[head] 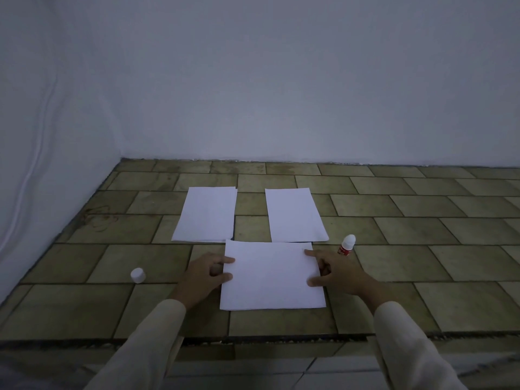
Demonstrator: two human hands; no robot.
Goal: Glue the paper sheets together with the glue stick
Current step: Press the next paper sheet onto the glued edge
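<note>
Spread fingers of left hand [202, 274] and right hand [334, 273] press the front sheet [271, 277] by its side edges, glue stick [346, 245] just beside the right

Dim, bluish, even light; soft focus, wide-angle edge curvature

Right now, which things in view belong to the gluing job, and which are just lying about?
Job: near sheet, touched at its edges by left hand and right hand; far left sheets; far right sheet; glue stick, upright; white cap, probably its own.
Not the job: tiled floor; wall.
</note>
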